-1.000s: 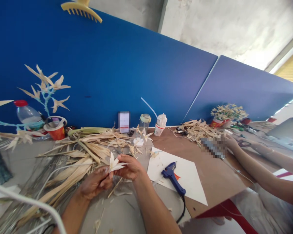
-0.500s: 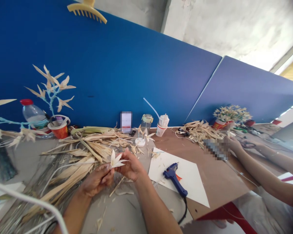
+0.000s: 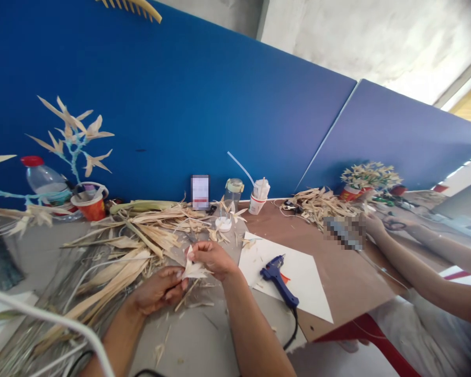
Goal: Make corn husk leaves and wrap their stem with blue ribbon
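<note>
the left hand is nearly closed, thumb and fingertips pinched on the lower left part of the pale flower. the right hand is partly curled, its thumb and fingers closed on the flower's upper petal. the flower is held between both hands, above the grey table, in front of the dried husks. its base is toward the left fingertips; one petal points up and away, others spread to the right. its long axis appears to run roughly left to right across the view; the exact tilt cannot be told. right of the hands, the blue glue gun lies on a white sheet, nozzle pointing away, cord trailing toward the wearer. the sheet lies partly over a brown board. beyond, a phone, a clear bottle and a paper cup stand near the blue partition. at far left, a red cup stands by a flowered branch. at far right, another person's forearms extend over the work surface.
</note>
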